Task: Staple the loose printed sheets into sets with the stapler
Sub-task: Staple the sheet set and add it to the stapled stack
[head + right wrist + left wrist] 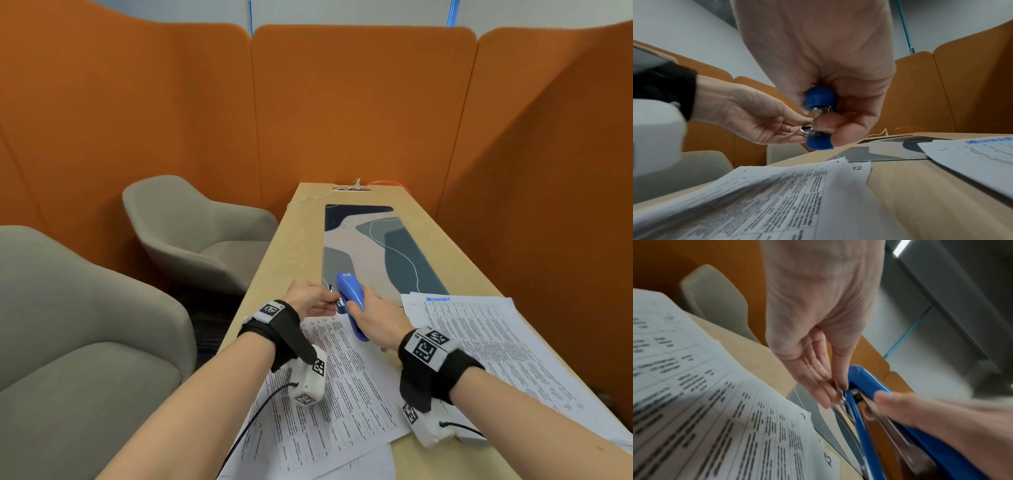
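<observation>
Both my hands are on the blue stapler (pixel 351 301), which I hold up off the table (pixel 291 240), above the near end of the patterned mat (pixel 373 240); my right hand (pixel 380 320) is wrapped around its body, fingers curled tight; my left hand (pixel 310 297) pinches a small metal part (pixel 839 390) at its front end between thumb and fingertips; what that part is I cannot tell; printed sheets (pixel 342 387) lie loose on the table under my wrists, a second pile (pixel 489 342) to the right partly overlapping the mat; two grey armchairs (pixel 191 229) stand to the left, orange padded screens (pixel 359 102) behind.
</observation>
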The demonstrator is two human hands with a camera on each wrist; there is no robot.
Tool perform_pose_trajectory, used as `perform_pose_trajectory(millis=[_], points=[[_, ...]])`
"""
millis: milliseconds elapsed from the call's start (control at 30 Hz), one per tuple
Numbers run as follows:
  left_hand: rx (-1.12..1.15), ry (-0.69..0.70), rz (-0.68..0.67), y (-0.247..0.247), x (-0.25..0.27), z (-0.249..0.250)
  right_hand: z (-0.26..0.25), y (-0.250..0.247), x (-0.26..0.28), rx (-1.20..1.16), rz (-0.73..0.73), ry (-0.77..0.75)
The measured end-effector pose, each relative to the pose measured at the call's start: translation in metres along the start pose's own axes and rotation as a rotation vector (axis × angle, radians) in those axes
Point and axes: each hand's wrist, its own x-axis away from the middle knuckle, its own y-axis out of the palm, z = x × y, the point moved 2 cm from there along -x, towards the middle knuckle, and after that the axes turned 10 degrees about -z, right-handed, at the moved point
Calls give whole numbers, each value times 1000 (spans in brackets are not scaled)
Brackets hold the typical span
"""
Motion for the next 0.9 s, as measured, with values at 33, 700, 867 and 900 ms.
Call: perform_pose_trajectory(millis=[33, 700, 867, 900], points=[[-21, 8, 9, -1, 0, 1, 1, 0, 1, -4, -6, 0], [-4, -13, 48, 13, -5, 10, 13, -10, 10, 80, -23, 28], [27, 50, 144, 15, -6, 13, 25, -13, 17, 145, -15, 44], [30, 68, 219, 9, -6, 15, 29, -12, 19, 167, -26, 48]])
